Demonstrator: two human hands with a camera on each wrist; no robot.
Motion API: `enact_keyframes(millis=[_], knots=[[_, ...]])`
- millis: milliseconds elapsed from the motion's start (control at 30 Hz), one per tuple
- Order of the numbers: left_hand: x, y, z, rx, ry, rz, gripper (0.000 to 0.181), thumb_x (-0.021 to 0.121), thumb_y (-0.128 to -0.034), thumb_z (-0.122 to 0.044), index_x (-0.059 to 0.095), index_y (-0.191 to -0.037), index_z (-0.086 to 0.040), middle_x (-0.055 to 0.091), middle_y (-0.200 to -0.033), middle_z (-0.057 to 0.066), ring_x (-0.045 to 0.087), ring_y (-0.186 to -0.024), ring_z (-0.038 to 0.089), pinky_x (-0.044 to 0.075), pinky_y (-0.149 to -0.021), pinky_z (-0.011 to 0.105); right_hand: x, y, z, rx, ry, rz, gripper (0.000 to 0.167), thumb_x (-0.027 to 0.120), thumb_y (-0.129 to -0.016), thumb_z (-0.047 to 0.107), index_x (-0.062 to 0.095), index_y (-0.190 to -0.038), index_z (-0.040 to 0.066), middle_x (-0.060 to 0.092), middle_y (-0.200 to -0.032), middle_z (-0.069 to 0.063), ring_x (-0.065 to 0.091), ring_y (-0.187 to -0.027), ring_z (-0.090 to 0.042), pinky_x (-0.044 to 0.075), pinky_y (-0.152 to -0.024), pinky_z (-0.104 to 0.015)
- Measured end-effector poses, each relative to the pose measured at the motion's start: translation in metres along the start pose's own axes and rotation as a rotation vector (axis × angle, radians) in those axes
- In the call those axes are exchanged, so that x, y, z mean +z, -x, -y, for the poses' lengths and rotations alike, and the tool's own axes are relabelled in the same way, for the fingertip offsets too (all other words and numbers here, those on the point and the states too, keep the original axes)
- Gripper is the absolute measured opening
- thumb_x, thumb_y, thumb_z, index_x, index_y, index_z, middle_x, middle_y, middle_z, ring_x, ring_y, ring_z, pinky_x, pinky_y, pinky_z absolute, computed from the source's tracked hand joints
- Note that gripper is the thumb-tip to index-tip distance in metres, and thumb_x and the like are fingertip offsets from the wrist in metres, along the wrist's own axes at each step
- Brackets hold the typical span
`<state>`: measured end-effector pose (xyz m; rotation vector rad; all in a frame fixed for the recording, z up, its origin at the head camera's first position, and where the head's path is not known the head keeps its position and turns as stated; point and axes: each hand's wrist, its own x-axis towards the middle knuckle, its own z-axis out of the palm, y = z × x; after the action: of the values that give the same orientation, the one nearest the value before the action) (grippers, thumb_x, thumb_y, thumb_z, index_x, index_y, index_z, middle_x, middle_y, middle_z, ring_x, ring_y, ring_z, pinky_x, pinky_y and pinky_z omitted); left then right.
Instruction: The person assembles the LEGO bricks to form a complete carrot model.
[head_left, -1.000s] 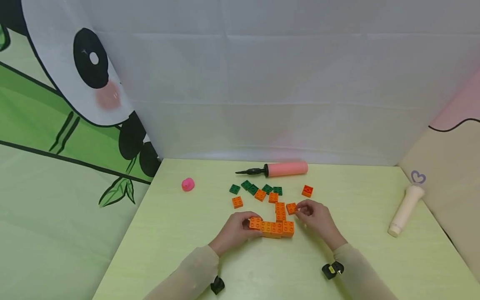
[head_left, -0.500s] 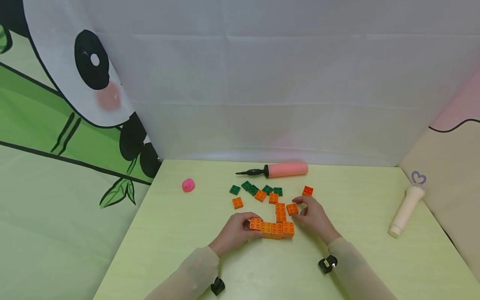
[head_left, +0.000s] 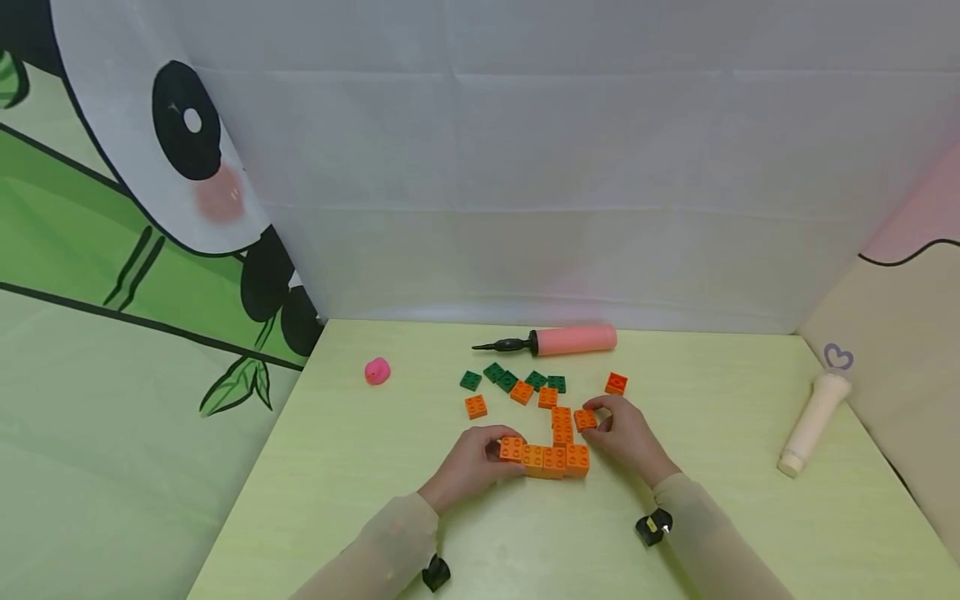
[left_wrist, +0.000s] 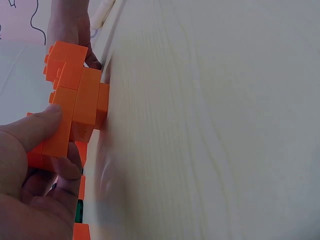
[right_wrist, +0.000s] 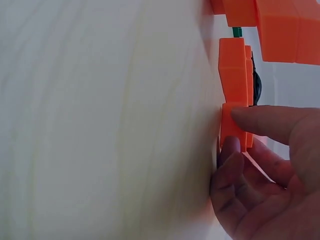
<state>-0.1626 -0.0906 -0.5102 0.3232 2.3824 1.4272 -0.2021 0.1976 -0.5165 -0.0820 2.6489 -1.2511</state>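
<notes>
My left hand [head_left: 472, 462] grips the left end of a joined row of orange building bricks [head_left: 553, 461], its thumb over the studs in the left wrist view. The row [left_wrist: 87, 100] is stacked more than one layer deep. To the right, my right hand [head_left: 628, 433] pinches a small orange brick [head_left: 585, 419] between thumb and fingers. In the right wrist view this small brick [right_wrist: 230, 120] sits low at the table surface, against or very near a longer orange brick [right_wrist: 232, 75]. That longer brick [head_left: 562, 425] stands behind the row in the head view.
Several green bricks [head_left: 507, 382] and loose orange bricks [head_left: 476, 407] lie behind the hands, with a red-orange brick [head_left: 616, 383] farther right. A pink hand pump [head_left: 573, 339] lies at the back. A pink toy [head_left: 377, 371] is at left, a cream cylinder [head_left: 813, 425] at right.
My right hand has shifted slightly left and changed its finger placement around the small orange brick. The brick has barely moved. My left hand and the joined row stay in place.
</notes>
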Motion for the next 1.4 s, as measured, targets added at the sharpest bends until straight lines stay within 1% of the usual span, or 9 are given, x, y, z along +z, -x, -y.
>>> enact_keyframes(millis=[133, 300, 500, 633, 733, 900, 1100, 1233, 1400], knots=[[0.0, 0.0, 0.001, 0.012, 0.001, 0.001, 0.031, 0.088, -0.0878, -0.023, 0.076, -0.116, -0.021, 0.069, -0.101, -0.01, 0.061, -0.086, 0.015, 0.052, -0.074, 0.028, -0.001, 0.0, -0.001, -0.004, 0.0, 0.007, 0.036, 0.082, -0.091, 0.008, 0.067, -0.124, 0.004, 0.065, -0.116, -0.01, 0.056, -0.077, -0.021, 0.051, -0.07, -0.033], [0.0, 0.0, 0.001, 0.018, 0.006, -0.001, 0.031, 0.087, -0.0879, -0.022, 0.076, -0.116, -0.02, 0.07, -0.101, -0.01, 0.061, -0.085, 0.015, 0.052, -0.074, 0.028, -0.003, 0.0, -0.002, -0.03, 0.013, 0.011, 0.038, 0.083, -0.09, 0.011, 0.068, -0.124, 0.003, 0.067, -0.109, -0.008, 0.056, -0.079, -0.02, 0.051, -0.071, -0.033], [0.002, -0.002, 0.0, 0.018, 0.015, -0.003, 0.031, 0.088, -0.0877, -0.021, 0.076, -0.116, -0.019, 0.07, -0.101, -0.01, 0.061, -0.085, 0.015, 0.052, -0.074, 0.028, -0.008, -0.001, -0.001, -0.023, 0.027, 0.046, 0.039, 0.084, -0.091, 0.022, 0.071, -0.124, 0.006, 0.064, -0.103, -0.004, 0.057, -0.083, -0.021, 0.051, -0.07, -0.033], [0.003, -0.005, -0.001, 0.017, 0.016, -0.008, 0.031, 0.088, -0.0875, -0.02, 0.076, -0.116, -0.019, 0.07, -0.101, -0.01, 0.061, -0.086, 0.015, 0.053, -0.074, 0.028, -0.012, -0.002, 0.003, -0.036, 0.025, 0.058, 0.04, 0.084, -0.091, 0.026, 0.07, -0.124, 0.008, 0.065, -0.101, -0.003, 0.057, -0.085, -0.022, 0.051, -0.07, -0.033], [0.004, -0.006, -0.001, 0.017, 0.014, -0.014, 0.031, 0.088, -0.0873, -0.02, 0.076, -0.116, -0.019, 0.07, -0.101, -0.01, 0.062, -0.085, 0.015, 0.053, -0.074, 0.028, -0.015, -0.002, 0.009, -0.079, 0.029, 0.059, 0.038, 0.083, -0.092, 0.024, 0.07, -0.124, 0.007, 0.066, -0.104, -0.002, 0.058, -0.087, -0.021, 0.052, -0.072, -0.033], [0.004, -0.01, -0.003, 0.013, 0.012, -0.024, 0.031, 0.088, -0.0873, -0.02, 0.076, -0.116, -0.02, 0.07, -0.1, -0.01, 0.062, -0.085, 0.015, 0.053, -0.074, 0.028, -0.019, 0.0, 0.022, -0.187, 0.026, 0.058, 0.034, 0.081, -0.094, 0.02, 0.07, -0.123, 0.006, 0.068, -0.111, -0.002, 0.059, -0.094, -0.022, 0.052, -0.076, -0.034], [0.004, -0.01, -0.004, 0.01, 0.009, -0.027, 0.03, 0.088, -0.0875, -0.021, 0.076, -0.116, -0.021, 0.07, -0.099, -0.01, 0.062, -0.085, 0.015, 0.053, -0.075, 0.029, -0.014, 0.008, 0.04, -0.257, -0.013, 0.071, 0.033, 0.083, -0.092, 0.021, 0.072, -0.122, 0.009, 0.067, -0.11, 0.001, 0.059, -0.1, -0.025, 0.055, -0.081, -0.035], [0.005, -0.011, -0.003, 0.016, 0.001, -0.035, 0.03, 0.088, -0.087, -0.021, 0.077, -0.114, -0.021, 0.07, -0.098, -0.01, 0.061, -0.085, 0.016, 0.053, -0.074, 0.029, -0.008, 0.015, 0.051, -0.319, -0.028, 0.097, 0.032, 0.085, -0.091, 0.021, 0.072, -0.118, 0.011, 0.066, -0.107, 0.003, 0.06, -0.1, -0.023, 0.056, -0.082, -0.036], [0.007, -0.013, -0.001, 0.034, -0.002, -0.039, 0.029, 0.088, -0.0869, -0.022, 0.077, -0.113, -0.02, 0.07, -0.101, -0.01, 0.062, -0.087, 0.015, 0.054, -0.076, 0.028, 0.001, 0.02, 0.059, -0.411, -0.004, 0.148, 0.028, 0.086, -0.09, 0.02, 0.073, -0.114, 0.013, 0.066, -0.103, 0.007, 0.062, -0.094, -0.017, 0.057, -0.084, -0.038]])
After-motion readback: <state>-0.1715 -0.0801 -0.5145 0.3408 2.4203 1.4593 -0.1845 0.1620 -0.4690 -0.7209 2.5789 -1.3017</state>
